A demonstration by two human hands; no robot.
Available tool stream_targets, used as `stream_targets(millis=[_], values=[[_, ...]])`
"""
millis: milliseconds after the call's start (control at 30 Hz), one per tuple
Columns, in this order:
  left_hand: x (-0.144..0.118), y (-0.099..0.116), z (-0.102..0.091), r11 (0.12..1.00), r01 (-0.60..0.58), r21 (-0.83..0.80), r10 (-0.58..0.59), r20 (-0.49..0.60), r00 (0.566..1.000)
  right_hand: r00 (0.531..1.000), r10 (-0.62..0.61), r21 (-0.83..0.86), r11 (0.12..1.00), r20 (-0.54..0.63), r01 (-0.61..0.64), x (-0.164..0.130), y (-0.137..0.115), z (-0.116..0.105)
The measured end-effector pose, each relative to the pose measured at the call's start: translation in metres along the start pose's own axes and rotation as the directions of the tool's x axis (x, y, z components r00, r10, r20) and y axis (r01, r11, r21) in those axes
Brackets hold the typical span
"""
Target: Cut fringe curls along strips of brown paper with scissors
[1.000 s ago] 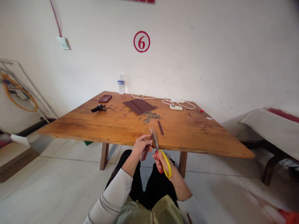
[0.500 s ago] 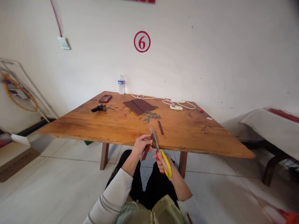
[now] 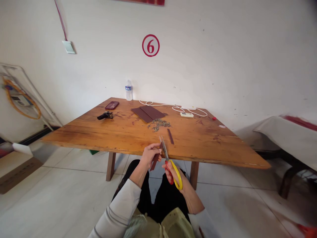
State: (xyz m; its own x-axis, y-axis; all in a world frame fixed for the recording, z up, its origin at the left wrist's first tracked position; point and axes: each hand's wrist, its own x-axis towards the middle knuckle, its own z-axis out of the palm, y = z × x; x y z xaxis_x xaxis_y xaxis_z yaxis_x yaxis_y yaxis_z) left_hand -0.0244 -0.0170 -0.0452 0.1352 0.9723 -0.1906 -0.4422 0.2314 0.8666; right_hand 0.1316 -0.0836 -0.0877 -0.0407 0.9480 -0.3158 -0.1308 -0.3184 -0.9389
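Note:
My left hand [image 3: 151,154] pinches a narrow dark-red strip [image 3: 154,162], whose lower end hangs below the fingers in front of the table edge. In my right hand [image 3: 170,172] is a pair of scissors [image 3: 177,178] with yellow and red handles. Their blades point away from me, a little parted, with the strip's upper end beside or between them; I cannot tell which. Beyond the blades a second dark-red strip [image 3: 170,136] lies on the wooden table [image 3: 99,134]. A pile of small clippings [image 3: 159,124] sits just behind, close to dark-red sheets [image 3: 148,113].
A phone [image 3: 112,105], a black object [image 3: 105,115] and a water bottle [image 3: 128,91] are at the table's back left. A white cable [image 3: 163,104] and a small white device [image 3: 186,114] lie at the back right. Below left on the floor stands a cardboard box [image 3: 19,168].
The scissor blades have parted slightly, and the handles have spread in my right hand. My left hand keeps its pinch on the strip in nearly the same place.

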Motion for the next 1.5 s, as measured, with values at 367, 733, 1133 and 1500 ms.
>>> stream_targets(millis=[367, 733, 1133, 1500], values=[[0.001, 0.002, -0.001, 1.000, 0.011, 0.000, -0.011, 0.000, 1.000, 0.997, 0.081, -0.016, 0.997, -0.020, -0.081, -0.001, -0.005, -0.001], [0.003, 0.001, -0.001, 1.000, 0.012, 0.007, -0.012, 0.009, 1.000, 0.994, 0.107, -0.029, 0.994, -0.030, -0.107, -0.004, -0.011, 0.000], [0.003, -0.002, -0.001, 1.000, 0.002, -0.009, -0.002, -0.003, 1.000, 0.998, 0.058, -0.032, 0.998, -0.037, -0.060, 0.002, 0.003, -0.006], [0.003, 0.002, -0.001, 1.000, 0.019, 0.013, -0.019, -0.005, 1.000, 0.985, 0.143, -0.043, 0.988, -0.097, -0.148, 0.012, 0.014, -0.008]])
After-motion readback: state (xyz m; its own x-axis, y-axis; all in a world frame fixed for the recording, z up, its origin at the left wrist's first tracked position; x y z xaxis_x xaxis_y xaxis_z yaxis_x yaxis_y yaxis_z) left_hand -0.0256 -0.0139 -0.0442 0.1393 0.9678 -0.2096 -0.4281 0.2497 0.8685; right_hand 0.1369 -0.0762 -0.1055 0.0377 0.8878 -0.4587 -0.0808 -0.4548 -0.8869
